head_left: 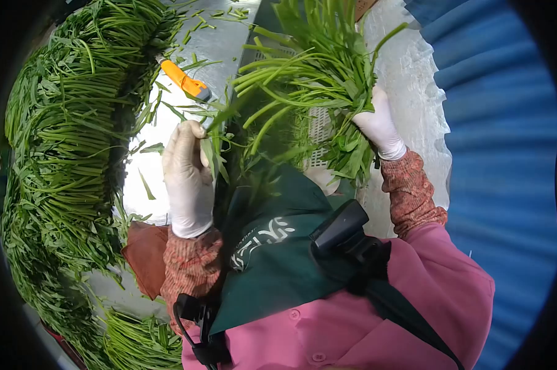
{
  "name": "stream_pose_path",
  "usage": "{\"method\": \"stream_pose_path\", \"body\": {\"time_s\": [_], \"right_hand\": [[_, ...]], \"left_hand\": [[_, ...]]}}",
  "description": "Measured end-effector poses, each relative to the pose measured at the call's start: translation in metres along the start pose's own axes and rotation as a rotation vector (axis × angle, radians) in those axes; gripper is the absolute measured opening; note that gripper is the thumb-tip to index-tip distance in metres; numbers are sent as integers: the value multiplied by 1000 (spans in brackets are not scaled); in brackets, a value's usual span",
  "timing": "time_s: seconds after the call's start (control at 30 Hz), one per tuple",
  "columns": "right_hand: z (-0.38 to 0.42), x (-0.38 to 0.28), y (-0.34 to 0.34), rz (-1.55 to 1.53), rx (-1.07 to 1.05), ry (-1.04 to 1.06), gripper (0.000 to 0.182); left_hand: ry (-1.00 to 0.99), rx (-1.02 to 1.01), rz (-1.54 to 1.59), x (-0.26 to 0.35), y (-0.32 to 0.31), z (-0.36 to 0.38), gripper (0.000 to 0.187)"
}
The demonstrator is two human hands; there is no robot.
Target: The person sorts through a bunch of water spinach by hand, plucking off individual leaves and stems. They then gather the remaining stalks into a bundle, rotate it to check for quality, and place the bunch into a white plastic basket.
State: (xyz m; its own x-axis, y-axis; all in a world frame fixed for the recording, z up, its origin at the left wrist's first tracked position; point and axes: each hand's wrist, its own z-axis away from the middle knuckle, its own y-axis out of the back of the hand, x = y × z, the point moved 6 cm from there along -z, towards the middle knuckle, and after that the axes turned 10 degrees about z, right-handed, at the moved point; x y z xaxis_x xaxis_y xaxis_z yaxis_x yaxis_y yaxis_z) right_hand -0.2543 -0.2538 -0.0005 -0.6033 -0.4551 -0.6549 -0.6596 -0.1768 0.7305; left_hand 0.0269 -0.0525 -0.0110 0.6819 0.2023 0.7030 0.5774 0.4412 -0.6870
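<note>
My right hand [380, 126], in a white glove, is closed around a bunch of leafy green stems [334, 74], whose cut ends point left. Pinched in my gloved left hand [189, 166] are a few loose green leaves [212, 145], some of them blurred. Just above my left hand, an orange-handled knife [183, 80] lies on the metal table [214, 37]; its blade is mostly hidden among scraps.
A long heap of green stems [75, 142] lines the left side, with another pile [137, 342] at the bottom left. Cut bits lie on the table. A white slatted crate [317, 132] stands below the bunch. Blue sheeting [500, 154] hangs at the right.
</note>
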Motion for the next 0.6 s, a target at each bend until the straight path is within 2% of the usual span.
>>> {"method": "stream_pose_path", "body": {"time_s": [0.1,0.17,0.2,0.3,0.37,0.43,0.47,0.53,0.57,0.6], "right_hand": [[1,-4,14,-22,55,6,39],[3,-19,17,-36,57,13,38],[4,-18,14,-81,36,2,40],[10,-35,14,35,-1,88,42],[12,-53,12,133,-40,218,46],[16,-68,6,142,-54,305,47],[16,-67,2,175,-98,347,55],[21,-57,-3,172,-16,433,62],[23,-53,-4,169,27,477,66],[20,-52,-7,168,-19,478,74]], "left_hand": [[-90,26,-380,3,-3,-3,18],[-295,-5,-671,5,-15,-1,31],[-337,-35,-796,8,-14,-4,37],[-261,-173,-805,-2,-23,-4,37],[14,-202,-544,-14,-31,1,35],[202,-178,-600,-24,-32,3,31],[244,-167,-437,-29,-35,6,29],[320,-148,-104,-40,-41,10,25],[332,-153,-116,-42,-37,9,23],[344,-159,-126,-44,-33,6,21]]}}
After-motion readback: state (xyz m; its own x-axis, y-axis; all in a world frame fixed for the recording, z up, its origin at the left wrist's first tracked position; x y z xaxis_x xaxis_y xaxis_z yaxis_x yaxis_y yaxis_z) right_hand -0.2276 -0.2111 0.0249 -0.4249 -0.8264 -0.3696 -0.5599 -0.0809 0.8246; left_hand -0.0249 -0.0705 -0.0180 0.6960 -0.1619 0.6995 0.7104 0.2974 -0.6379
